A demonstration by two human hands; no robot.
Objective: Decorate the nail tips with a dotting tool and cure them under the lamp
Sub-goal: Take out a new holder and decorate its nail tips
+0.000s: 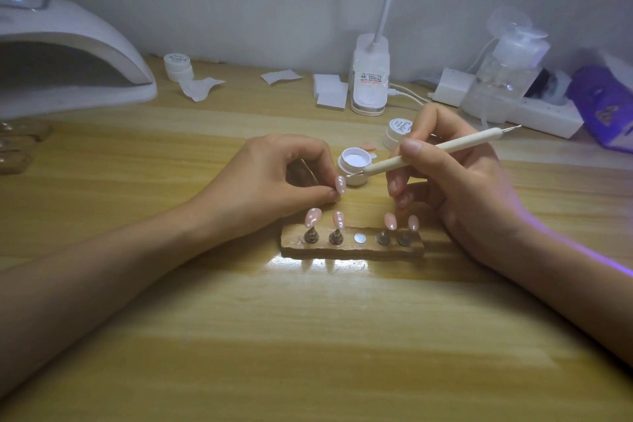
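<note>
Nearest, on the pale wood-grain worktop (308,336), a rough tan stand (349,248) bearing four pink almond-shaped nail tips (313,217) on metal pegs, one round metal spot bare in the middle. Just beyond, left hand (274,178), fingers (329,193) pinching a fifth pink nail tip (340,184) above the stand. Opposite, right hand (455,181), fingers (411,147) gripping a cream pen-like dotting tool (428,152), fine end right at the pinched tip. Behind both, a small open white gel pot (354,161); further right, a closed white pot (397,134). Far left, a white arched curing lamp (68,55), well apart from the tips. By the back wall, a white clip lamp base (370,79) and a clear pump bottle (503,72).
</note>
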